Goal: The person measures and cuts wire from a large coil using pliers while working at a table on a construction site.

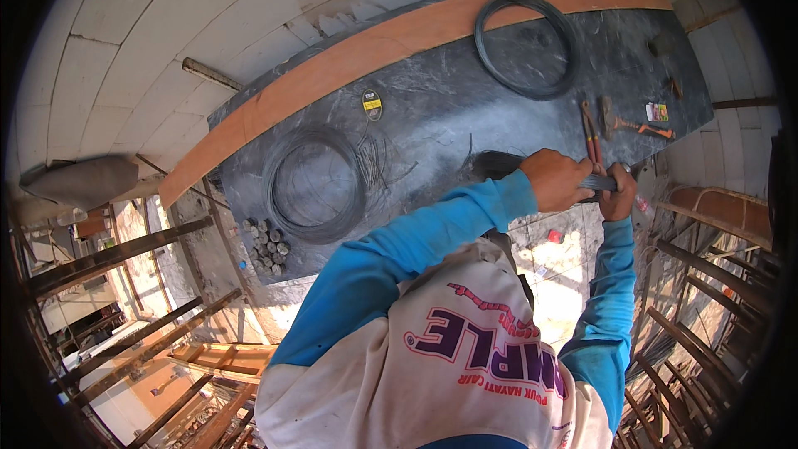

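Note:
My left hand (559, 181) is closed around a bundle of cut dark wires (598, 184) at the table's near edge. Just to its right, my right hand (618, 193) grips the same bundle near its right end. The wires' other ends fan out to the left of my left hand, over the dark tabletop (440, 133). Beyond my hands lie pincers with red handles (591, 135), almost touching the bundle. A hammer with an orange and black handle (644, 128) rests to their right.
One wire coil (572, 48) lies at the far side, another (359, 191) on the left beside loose wire pieces (378, 162). Several short grey cylinders (266, 248) cluster at the near left corner. A long brown board (332, 73) runs along the far edge, near a block wall (249, 17).

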Demonstrator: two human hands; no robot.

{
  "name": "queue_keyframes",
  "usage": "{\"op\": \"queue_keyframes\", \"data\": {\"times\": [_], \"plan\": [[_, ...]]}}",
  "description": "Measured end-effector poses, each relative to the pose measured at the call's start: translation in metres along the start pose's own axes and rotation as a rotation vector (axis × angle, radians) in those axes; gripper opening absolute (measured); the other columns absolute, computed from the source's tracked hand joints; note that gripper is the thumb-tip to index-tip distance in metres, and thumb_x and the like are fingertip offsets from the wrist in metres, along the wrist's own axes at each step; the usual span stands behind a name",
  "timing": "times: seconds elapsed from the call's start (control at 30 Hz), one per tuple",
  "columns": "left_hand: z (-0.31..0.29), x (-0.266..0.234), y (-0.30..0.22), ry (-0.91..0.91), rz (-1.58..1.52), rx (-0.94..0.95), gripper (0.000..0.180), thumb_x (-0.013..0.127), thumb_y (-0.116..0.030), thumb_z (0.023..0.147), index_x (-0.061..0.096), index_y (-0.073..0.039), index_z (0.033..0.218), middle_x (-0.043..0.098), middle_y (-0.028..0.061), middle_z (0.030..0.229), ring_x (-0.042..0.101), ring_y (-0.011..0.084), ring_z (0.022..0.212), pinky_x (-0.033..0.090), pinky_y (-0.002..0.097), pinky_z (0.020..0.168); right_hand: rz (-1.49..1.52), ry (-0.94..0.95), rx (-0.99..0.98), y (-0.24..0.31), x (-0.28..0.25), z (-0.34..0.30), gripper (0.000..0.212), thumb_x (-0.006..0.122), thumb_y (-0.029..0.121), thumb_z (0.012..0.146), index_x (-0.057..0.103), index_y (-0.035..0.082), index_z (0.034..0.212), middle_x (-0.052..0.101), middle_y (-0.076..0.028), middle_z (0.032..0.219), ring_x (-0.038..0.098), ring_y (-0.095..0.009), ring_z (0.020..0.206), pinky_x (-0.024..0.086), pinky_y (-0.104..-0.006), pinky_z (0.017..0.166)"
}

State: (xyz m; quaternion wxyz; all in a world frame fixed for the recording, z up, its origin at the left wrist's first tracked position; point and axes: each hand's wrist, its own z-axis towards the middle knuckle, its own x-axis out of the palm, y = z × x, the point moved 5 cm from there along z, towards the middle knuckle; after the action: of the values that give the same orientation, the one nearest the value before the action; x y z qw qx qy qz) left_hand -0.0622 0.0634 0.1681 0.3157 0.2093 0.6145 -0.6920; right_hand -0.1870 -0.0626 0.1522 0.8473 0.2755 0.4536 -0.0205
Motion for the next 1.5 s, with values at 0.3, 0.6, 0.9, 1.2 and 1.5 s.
{"op": "queue_keyframes", "data": {"times": [0.3,0.6,0.9,1.2,1.5], "plan": [[-0.002,0.011,-0.014,0.021,0.009,0.035,0.045,0.061,-0.041,0.087,0.057,-0.003,0.110,0.065,0.0158,0.067,0.065,0.0337,0.061,0.051,0.0439,0.056,0.077,0.027,0.042,-0.015,-0.006,-0.018,0.038,0.071,0.014,0.084,0.041,0.002,0.064,0.039,-0.012,0.055,0.034,-0.020,0.050,0.031,-0.0344,0.046],[0.012,0.018,-0.015,0.047,0.024,0.052,0.042,0.064,-0.034,0.085,0.057,0.002,0.106,0.064,0.0168,0.066,0.065,0.0321,0.059,0.050,0.0430,0.052,0.123,0.071,0.196,-0.033,-0.009,-0.023,0.028,0.072,0.004,0.077,0.046,0.001,0.068,0.044,-0.010,0.060,0.040,-0.017,0.056,0.036,-0.0322,0.052],[0.018,0.019,-0.015,0.047,0.010,0.043,0.046,0.063,-0.034,0.085,0.056,0.006,0.107,0.064,0.0191,0.068,0.066,0.0347,0.063,0.051,0.0449,0.055,-0.189,0.130,0.137,0.044,-0.056,0.002,0.065,0.080,0.008,0.066,0.051,0.003,0.124,0.054,-0.013,0.118,0.053,-0.031,0.111,0.043,-0.0437,0.095],[0.029,0.022,-0.007,-0.016,-0.010,0.028,0.043,0.064,-0.034,0.084,0.059,0.006,0.101,0.064,0.0178,0.068,0.066,0.0344,0.063,0.052,0.0452,0.056,1.062,0.893,0.726,0.110,-0.024,-0.087,0.018,0.073,0.013,0.082,0.069,-0.002,0.092,0.066,-0.007,0.076,0.060,-0.012,0.064,0.042,-0.0221,0.054],[0.030,0.047,-0.028,-0.009,0.004,0.038,0.037,0.066,-0.026,0.079,0.059,0.004,0.100,0.064,0.0166,0.069,0.066,0.0344,0.065,0.052,0.0457,0.057,0.494,0.952,0.433,0.159,0.243,-0.067,0.040,0.055,0.016,0.093,0.051,-0.001,0.128,0.050,-0.021,0.130,0.056,-0.034,0.110,0.047,-0.0395,0.092]]}}
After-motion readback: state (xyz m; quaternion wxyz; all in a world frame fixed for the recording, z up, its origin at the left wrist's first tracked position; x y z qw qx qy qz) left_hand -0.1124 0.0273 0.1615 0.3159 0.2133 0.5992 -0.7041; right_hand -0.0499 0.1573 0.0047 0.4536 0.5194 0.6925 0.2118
